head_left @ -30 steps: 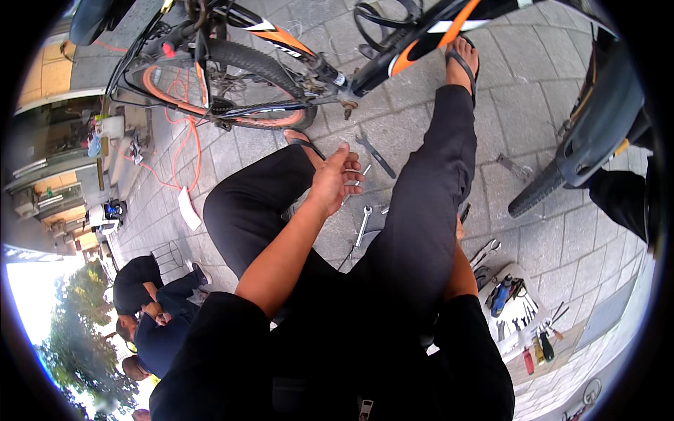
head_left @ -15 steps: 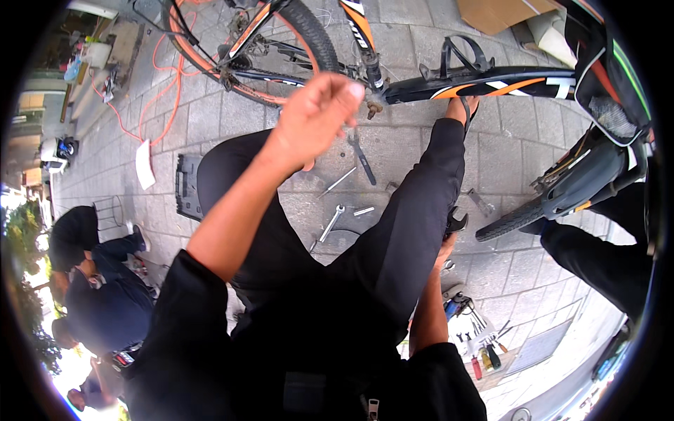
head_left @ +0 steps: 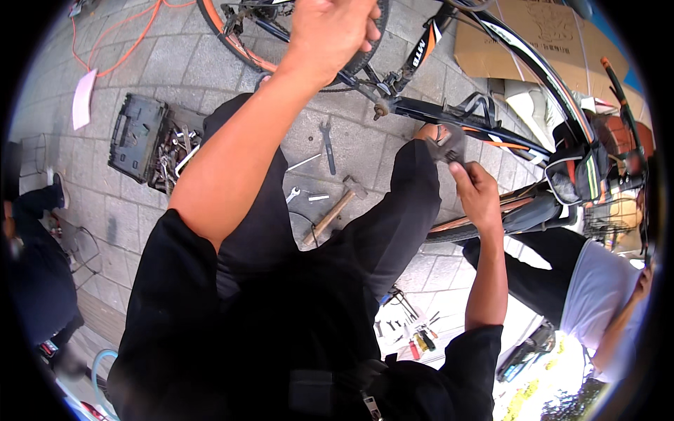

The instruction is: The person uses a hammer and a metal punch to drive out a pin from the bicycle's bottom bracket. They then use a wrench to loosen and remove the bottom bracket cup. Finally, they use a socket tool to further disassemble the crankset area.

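My right hand (head_left: 479, 193) is closed round the handle of an adjustable wrench (head_left: 446, 145), its jaw end held up over my right foot. At the top edge my left hand (head_left: 330, 38) is raised in front of the rear wheel, fingers curled; part of it is cut off, and anything in it is hidden. A black and orange bicycle (head_left: 414, 59) lies across the far side, its crank axle (head_left: 380, 110) bare towards me. Between my legs lie a dark wrench (head_left: 328, 147), a thin rod (head_left: 304, 162), a small metal piece (head_left: 319, 197), a silver wrench (head_left: 293, 194) and a wooden-handled hammer (head_left: 333, 216).
An open black toolbox (head_left: 133, 140) full of metal tools lies beside my left leg. Screwdrivers and other tools (head_left: 414, 337) sit at lower right. A cardboard box (head_left: 523, 42) stands at far right. Another person (head_left: 597, 288) is at the right, one more (head_left: 35, 266) at the left.
My right hand has lifted the adjustable wrench from beside my right leg, up and forward. My left hand has moved farther up. The view has shifted, showing the hammer and the toolbox's contents.
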{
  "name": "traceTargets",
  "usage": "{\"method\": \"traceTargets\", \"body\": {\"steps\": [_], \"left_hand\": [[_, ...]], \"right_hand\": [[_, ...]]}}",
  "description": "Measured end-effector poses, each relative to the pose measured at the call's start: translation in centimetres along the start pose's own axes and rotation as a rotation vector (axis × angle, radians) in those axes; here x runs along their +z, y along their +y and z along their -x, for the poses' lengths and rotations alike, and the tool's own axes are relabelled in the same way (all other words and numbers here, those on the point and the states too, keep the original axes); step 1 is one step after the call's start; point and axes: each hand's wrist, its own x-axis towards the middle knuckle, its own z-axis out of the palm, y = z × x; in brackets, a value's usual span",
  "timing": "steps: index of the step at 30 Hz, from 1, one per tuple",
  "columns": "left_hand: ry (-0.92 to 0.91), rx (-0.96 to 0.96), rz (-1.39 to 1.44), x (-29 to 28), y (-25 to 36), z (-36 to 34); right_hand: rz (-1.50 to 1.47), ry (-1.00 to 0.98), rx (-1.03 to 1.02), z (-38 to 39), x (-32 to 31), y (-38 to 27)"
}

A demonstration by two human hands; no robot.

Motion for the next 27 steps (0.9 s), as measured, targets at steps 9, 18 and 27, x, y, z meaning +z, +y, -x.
{"method": "traceTargets", "body": {"steps": [9,18,27], "left_hand": [[0.064,-0.114,0.126,-2.5,2.4,-1.8],[0.005,-0.03,0.245,-3.2,1.9,-2.6],[-0.035,0.012,0.21,-2.6,1.3,-2.4]], "right_hand": [[0.978,-0.145,-0.305,-12.2,5.0,-6.7],[1.156,-0.262,-0.332,-15.9,6.3,-9.1],[1.209,-0.264,-0.324,-15.5,7.7,-9.8]]}}
